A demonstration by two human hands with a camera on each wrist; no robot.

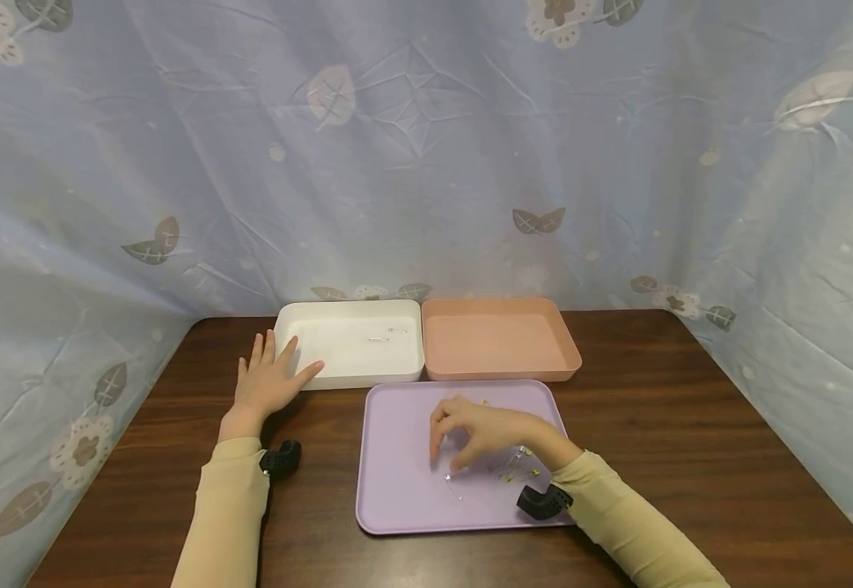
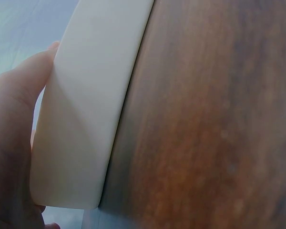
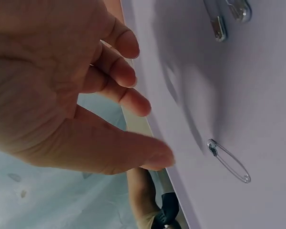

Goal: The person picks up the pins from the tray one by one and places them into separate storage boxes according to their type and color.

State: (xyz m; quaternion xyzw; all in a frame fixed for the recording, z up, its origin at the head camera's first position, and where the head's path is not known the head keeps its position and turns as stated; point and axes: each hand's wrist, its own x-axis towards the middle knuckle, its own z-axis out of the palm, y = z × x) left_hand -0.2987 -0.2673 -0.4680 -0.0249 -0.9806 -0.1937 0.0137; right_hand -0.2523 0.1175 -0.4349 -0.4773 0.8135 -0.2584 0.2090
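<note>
My left hand (image 1: 268, 384) rests at the front left corner of a white tray (image 1: 353, 380), fingers spread over its rim; in the left wrist view, the thumb lies along the tray's wall (image 2: 81, 109). Above a purple tray (image 1: 397, 510) hovers my right hand (image 1: 480, 426), fingers loosely bent and thumb apart, holding nothing. Just below its fingertips lies an open-looking silver safety pin (image 3: 225, 163) on the purple surface. Other safety pins (image 3: 218, 28), some with yellow heads, lie under and beside the right wrist, partly hidden by it.
Two safety pins (image 1: 378, 339) lie inside the white tray. A pink tray (image 1: 500, 376) stands to its right, behind the purple one. All three sit on a dark wooden table (image 1: 662, 425), with a patterned curtain (image 1: 426, 188) behind and at both sides.
</note>
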